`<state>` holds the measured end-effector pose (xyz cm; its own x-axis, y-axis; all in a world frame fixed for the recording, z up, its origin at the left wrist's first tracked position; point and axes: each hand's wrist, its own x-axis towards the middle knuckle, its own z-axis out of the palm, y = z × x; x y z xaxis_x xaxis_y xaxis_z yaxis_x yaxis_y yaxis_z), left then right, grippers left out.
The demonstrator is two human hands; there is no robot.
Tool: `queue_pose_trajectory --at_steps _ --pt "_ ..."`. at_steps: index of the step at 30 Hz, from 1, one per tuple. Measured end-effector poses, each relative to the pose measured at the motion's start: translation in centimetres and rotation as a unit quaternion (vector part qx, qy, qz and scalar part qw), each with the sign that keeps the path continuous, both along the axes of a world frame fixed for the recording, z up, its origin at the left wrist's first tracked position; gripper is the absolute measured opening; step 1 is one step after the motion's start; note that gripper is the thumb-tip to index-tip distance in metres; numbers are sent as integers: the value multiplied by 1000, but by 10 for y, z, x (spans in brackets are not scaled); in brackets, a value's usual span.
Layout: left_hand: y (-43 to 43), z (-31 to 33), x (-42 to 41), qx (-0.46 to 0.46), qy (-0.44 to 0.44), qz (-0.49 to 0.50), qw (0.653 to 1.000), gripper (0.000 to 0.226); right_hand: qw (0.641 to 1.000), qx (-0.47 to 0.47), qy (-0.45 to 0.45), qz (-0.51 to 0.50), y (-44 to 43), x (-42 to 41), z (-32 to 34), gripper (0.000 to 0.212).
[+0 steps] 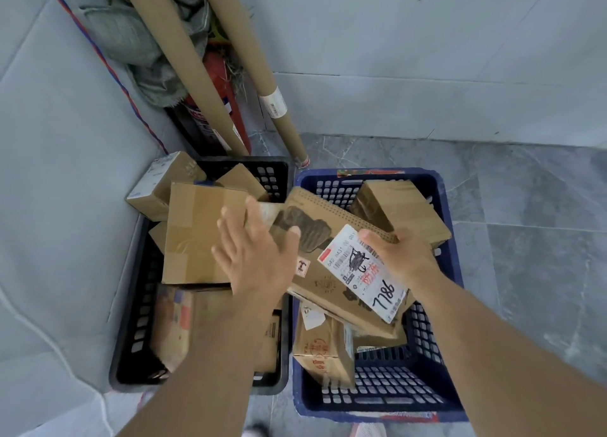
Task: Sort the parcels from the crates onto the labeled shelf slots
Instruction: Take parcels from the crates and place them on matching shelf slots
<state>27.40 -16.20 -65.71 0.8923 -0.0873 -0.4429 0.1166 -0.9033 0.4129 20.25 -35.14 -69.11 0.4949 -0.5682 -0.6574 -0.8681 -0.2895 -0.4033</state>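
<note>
The right hand (399, 256) grips the flat cardboard parcel (323, 287) at its right edge, thumb on the shipping label (364, 272) marked 7786, and holds it tilted above the blue crate (423, 338). The left hand (259, 259) is spread beside the parcel's left end, its fingers (230, 229) straight and holding nothing. The left palm should probably support that end, so the parcel lifts level with the number readable.
</note>
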Motion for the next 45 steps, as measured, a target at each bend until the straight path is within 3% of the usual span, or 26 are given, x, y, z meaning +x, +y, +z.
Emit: queue_pose_trajectory --at_steps 3,6,8,11,13,17,22,25,28,31,34,39,45 --pt "-1 -4 -18 -77 119 152 978 83 998 -5 39 -41 3 -12 1 65" --pt "-11 -14 -30 -199 233 271 913 70 996 -5 82 -15 9 -15 1 70" --pt "-19 -16 -34 -227 248 329 882 71 995 2 99 13 12 -15 5 73" --pt "-20 -13 -30 -203 215 329 897 69 993 60 93 29 13 -15 5 76" --pt "-15 -15 -24 -215 209 324 898 63 987 146 50 -35 14 -18 3 72" --pt "-11 -5 -28 -227 265 336 875 52 961 257 21 -102 25 -20 -3 94" --pt "-9 8 -34 -231 296 365 852 48 939 301 -39 -160 32 -22 6 63" --pt "-7 14 -35 -231 297 371 849 47 938 307 -63 -150 36 -25 19 55" --pt "-8 22 -37 -239 297 357 853 52 936 301 -79 -165 37 -29 36 64" --pt "-14 46 -39 -259 294 352 850 58 935 289 -122 -167 37 -32 67 41" --pt "-21 78 -39 -286 284 347 847 53 941 254 -164 -154 35 -36 102 37" --pt "-28 143 -42 -353 283 298 840 49 933 223 -225 -172 34 -44 171 37" --pt "-36 226 -47 -399 263 194 857 41 919 161 -311 -182 36 -69 260 51"
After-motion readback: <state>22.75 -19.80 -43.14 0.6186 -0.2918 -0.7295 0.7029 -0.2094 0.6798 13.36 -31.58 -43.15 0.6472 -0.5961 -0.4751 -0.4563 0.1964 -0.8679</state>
